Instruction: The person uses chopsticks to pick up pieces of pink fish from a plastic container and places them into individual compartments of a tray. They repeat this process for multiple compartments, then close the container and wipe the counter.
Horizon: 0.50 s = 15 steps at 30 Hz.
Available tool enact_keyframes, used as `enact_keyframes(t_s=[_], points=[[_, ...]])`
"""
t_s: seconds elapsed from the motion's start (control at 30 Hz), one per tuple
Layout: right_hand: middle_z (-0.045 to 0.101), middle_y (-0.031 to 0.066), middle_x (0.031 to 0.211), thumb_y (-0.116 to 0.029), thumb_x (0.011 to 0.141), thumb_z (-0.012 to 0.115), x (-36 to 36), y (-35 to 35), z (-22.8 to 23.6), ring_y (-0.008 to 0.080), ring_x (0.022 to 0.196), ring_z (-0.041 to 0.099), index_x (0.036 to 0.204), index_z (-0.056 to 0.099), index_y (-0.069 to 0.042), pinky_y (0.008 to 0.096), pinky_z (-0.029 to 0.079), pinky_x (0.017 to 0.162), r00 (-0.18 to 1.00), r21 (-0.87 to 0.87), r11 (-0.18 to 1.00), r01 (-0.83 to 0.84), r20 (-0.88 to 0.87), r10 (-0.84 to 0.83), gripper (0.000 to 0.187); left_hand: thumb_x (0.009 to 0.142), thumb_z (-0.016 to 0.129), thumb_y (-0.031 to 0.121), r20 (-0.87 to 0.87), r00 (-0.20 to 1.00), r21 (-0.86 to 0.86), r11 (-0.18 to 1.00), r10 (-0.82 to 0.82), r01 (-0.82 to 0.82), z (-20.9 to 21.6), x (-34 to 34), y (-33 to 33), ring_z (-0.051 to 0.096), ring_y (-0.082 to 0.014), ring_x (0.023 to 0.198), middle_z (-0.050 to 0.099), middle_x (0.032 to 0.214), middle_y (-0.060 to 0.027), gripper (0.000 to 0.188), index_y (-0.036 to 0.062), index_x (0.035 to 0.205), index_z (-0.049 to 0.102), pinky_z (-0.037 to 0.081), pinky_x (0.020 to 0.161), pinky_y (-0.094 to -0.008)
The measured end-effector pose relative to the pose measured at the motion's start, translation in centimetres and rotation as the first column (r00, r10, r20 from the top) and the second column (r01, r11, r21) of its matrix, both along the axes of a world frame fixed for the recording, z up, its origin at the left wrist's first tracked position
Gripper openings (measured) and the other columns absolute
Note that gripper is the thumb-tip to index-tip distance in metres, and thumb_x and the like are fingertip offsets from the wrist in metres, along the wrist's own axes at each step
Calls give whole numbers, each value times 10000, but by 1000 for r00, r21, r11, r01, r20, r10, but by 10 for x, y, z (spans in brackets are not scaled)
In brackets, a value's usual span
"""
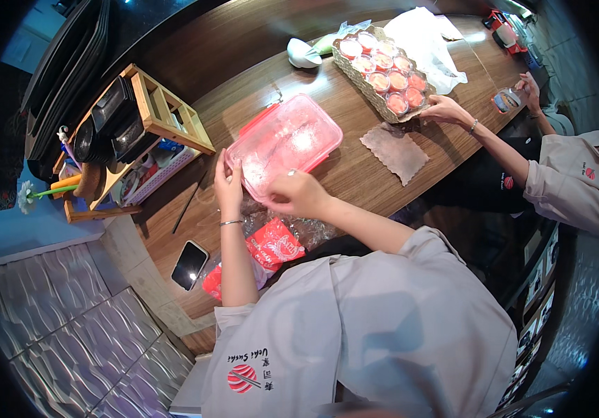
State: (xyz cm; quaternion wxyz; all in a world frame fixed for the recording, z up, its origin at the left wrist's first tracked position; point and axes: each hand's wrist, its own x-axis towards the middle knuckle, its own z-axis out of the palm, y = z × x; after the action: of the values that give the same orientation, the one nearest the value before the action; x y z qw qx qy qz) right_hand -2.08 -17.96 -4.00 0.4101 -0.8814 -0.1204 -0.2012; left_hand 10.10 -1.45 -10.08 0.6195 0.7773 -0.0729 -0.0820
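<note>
A pink plastic food container with a frosted translucent lid lies on the wooden table before me. My left hand grips its left near corner, fingers along the side. At its near edge my right hand is closed, the fingers curled and slightly blurred; what they hold, if anything, is hidden. Beneath my wrists, crumpled clear plastic and a red printed packet lie close to my body.
A phone lies left of my left forearm. Beyond it stands a wooden rack with black dishes. A co-worker's hand touches a cardboard tray of lidded cups. A scalloped sheet lies right of the container.
</note>
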Motion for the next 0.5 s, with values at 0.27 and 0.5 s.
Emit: enact_keyframes(t_s=[0.27,0.5], points=[[685,69,750,-364,910,673,-47,-67,-42,91,535,614,842,657,-34,243,461,459,638,524,571,632,-770,1,338,902,625,302,470,826,579,815,-311,-22,42,11,-34,423,-325,1330,481,1423,-149,560,108,1402,465,326,1101,-443],[696,51,921,-357,928,648,-30,-55,-24,103,773,675,1001,632,-69,213,504,542,596,589,420,691,-792,132,298,928,558,408,432,780,770,636,-453,-57,32,13,-69,373,-266,1381,441,1468,-107,543,164,1405,469,226,1114,-542]])
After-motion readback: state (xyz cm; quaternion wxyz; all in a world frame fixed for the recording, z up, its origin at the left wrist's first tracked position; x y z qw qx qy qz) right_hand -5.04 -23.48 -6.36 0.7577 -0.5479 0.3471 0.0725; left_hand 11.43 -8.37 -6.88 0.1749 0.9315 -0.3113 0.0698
